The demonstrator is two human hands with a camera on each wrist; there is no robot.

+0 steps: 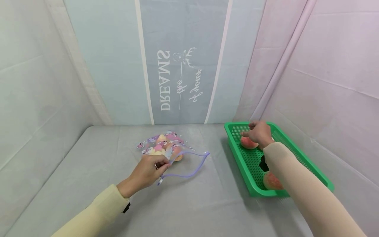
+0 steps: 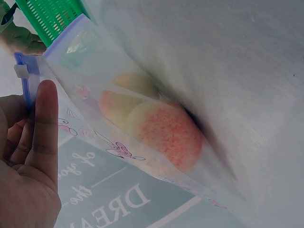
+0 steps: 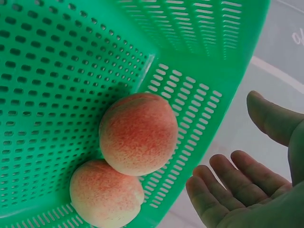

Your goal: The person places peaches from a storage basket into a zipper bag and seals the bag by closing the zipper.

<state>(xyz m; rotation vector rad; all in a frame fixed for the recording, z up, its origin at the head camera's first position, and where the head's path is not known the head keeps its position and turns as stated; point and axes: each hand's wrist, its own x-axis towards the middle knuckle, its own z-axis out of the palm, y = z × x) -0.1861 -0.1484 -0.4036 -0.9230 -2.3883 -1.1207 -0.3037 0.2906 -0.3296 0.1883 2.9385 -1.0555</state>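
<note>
Peaches (image 3: 138,134), two touching, lie at the far end of the green basket (image 1: 240,164), just below the right hand (image 1: 260,134), whose thumb and fingers stand apart; another peach (image 1: 271,181) lies at the near end, beside the right sleeve (image 1: 299,184); the left hand (image 1: 151,171) pinches the zip bag (image 1: 162,144) by its mouth, bagged peaches (image 2: 166,135) just beyond its fingers.

backdrop cloth (image 1: 189,29) | white lettering (image 1: 164,80), running sideways | 3 lines: "DREAMS", "the", "of your"
</note>
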